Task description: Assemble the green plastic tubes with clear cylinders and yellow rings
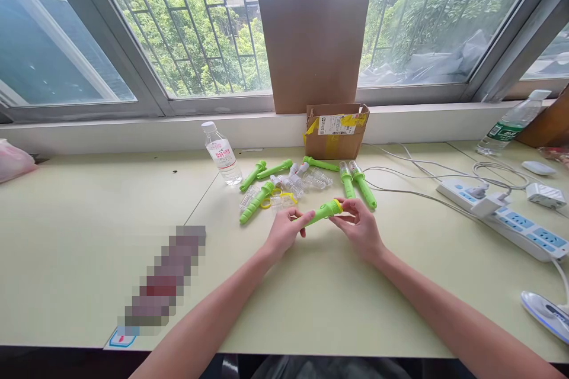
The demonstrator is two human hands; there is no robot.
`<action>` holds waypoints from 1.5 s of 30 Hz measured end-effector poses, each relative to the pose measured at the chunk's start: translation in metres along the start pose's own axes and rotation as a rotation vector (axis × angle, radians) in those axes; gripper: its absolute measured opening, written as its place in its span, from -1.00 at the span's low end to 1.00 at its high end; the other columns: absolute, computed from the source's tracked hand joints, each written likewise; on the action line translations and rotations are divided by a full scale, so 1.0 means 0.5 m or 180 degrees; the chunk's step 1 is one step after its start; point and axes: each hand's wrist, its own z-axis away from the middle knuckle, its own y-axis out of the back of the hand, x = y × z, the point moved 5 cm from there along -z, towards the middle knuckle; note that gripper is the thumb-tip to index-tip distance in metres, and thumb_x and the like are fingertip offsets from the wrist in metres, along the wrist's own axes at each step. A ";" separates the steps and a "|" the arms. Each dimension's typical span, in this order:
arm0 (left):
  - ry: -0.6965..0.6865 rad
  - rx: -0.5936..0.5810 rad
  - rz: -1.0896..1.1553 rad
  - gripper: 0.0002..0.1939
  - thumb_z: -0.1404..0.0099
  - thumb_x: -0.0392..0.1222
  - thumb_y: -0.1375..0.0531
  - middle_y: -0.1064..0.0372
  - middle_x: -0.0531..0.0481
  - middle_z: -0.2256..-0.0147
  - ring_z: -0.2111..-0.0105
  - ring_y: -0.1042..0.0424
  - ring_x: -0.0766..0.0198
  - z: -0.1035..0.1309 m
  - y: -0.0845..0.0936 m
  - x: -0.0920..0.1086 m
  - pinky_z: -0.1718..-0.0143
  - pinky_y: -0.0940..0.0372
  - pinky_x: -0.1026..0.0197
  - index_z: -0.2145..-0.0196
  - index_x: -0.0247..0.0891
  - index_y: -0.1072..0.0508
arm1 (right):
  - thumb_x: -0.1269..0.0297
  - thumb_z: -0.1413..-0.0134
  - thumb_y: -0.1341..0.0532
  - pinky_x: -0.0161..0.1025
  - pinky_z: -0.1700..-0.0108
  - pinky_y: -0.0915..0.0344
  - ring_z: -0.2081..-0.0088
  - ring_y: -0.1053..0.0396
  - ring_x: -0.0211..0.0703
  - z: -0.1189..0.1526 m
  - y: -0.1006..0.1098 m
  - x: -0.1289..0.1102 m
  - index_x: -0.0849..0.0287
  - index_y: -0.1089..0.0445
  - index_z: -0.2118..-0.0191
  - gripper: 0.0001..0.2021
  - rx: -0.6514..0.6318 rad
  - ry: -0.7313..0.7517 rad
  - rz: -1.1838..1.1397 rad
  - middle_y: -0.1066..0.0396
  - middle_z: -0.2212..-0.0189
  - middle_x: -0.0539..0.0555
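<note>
My left hand (287,230) is closed around a green plastic tube (323,213) shaped like a small torch handle, held tilted above the table. At its wider end sits a yellow ring (337,206), and the fingers of my right hand (359,229) pinch there. Just beyond lie more green tubes (256,202), clear plastic covers (317,177), small white pieces (302,169) and loose yellow rings (265,204). To the right of that pile are two green tubes with clear covers on their ends (363,186).
A water bottle (223,157) and an open cardboard box (333,141) stand behind the parts. On the right are a power strip (507,219), loose cables (418,174) and another bottle (507,121). A blurred-out item (164,278) lies at the left.
</note>
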 end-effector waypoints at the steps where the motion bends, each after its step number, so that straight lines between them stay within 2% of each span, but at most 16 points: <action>1: 0.0044 -0.0039 0.0033 -0.50 -0.07 0.30 -0.19 -0.28 0.13 0.64 0.77 0.04 0.51 0.000 -0.001 -0.001 0.71 0.14 0.34 0.50 -0.26 -0.32 | 0.08 0.07 -0.34 0.01 0.12 -0.51 0.08 -0.44 0.00 0.000 0.000 -0.001 0.11 -0.22 0.30 -0.66 -0.0009 0.0005 0.0017 -0.40 0.08 0.14; 11: 0.0384 -0.0278 0.0323 -0.48 -0.06 0.32 -0.19 -0.28 0.12 0.64 0.80 0.07 0.53 -0.003 -0.003 -0.009 0.75 0.20 0.33 0.49 -0.25 -0.27 | 0.06 0.06 -0.33 0.05 0.12 -0.52 0.12 -0.46 0.00 -0.001 0.000 0.001 0.11 -0.24 0.29 -0.67 0.0055 0.0141 0.0132 -0.41 0.15 0.14; 16: 0.0517 -0.0500 0.0515 -0.48 -0.06 0.31 -0.19 -0.26 0.12 0.64 0.77 0.11 0.54 -0.001 -0.005 -0.010 0.74 0.20 0.34 0.47 -0.25 -0.26 | 0.06 0.09 -0.35 0.05 0.15 -0.53 0.17 -0.48 -0.02 -0.001 -0.003 -0.003 0.11 -0.21 0.27 -0.63 -0.0027 0.0199 0.0356 -0.39 0.08 0.15; 24: 0.0518 -0.0532 0.0277 -0.50 0.07 0.20 -0.33 -0.28 0.16 0.64 0.77 0.05 0.54 0.006 -0.008 -0.007 0.73 0.22 0.35 0.48 -0.22 -0.21 | 0.08 0.05 -0.33 0.09 0.12 -0.50 0.16 -0.47 -0.01 0.005 0.003 -0.020 0.11 -0.26 0.31 -0.70 0.0171 0.0280 0.0283 -0.43 0.09 0.15; 30: 0.0411 -0.0587 0.0330 -0.51 -0.01 0.24 -0.26 -0.35 0.10 0.63 0.79 0.04 0.53 0.005 -0.011 -0.008 0.73 0.18 0.35 0.51 -0.22 -0.19 | 0.09 0.03 -0.32 0.07 0.11 -0.51 0.15 -0.47 0.00 0.003 0.003 -0.021 0.12 -0.27 0.32 -0.72 0.0146 0.0290 0.0280 -0.44 0.11 0.15; 35: 0.0434 -0.0665 0.0297 -0.51 -0.04 0.27 -0.23 -0.36 0.07 0.62 0.78 -0.03 0.51 0.004 -0.012 -0.011 0.73 0.11 0.35 0.49 -0.26 -0.29 | 0.10 0.09 -0.36 0.05 0.15 -0.53 0.14 -0.46 0.00 -0.001 -0.001 -0.015 0.10 -0.22 0.25 -0.64 -0.0033 0.0311 0.0436 -0.40 0.06 0.16; 39: 0.0459 -0.0712 0.0212 -0.47 -0.05 0.31 -0.20 -0.35 0.04 0.61 0.76 -0.08 0.49 0.002 -0.013 -0.014 0.73 0.10 0.35 0.46 -0.30 -0.38 | 0.10 0.01 -0.30 0.07 0.16 -0.52 0.21 -0.48 -0.05 0.000 0.002 -0.008 0.10 -0.22 0.27 -0.71 0.0020 0.0260 0.0507 -0.43 0.12 0.14; 45: 0.0453 -0.0799 0.0183 -0.43 -0.11 0.33 -0.13 -0.30 0.05 0.66 0.75 -0.12 0.46 0.001 -0.015 -0.015 0.71 0.02 0.35 0.48 -0.33 -0.42 | 0.10 0.03 -0.31 0.06 0.16 -0.52 0.30 -0.49 -0.09 0.000 0.004 -0.004 0.12 -0.25 0.30 -0.72 -0.0003 0.0170 0.0543 -0.44 0.11 0.15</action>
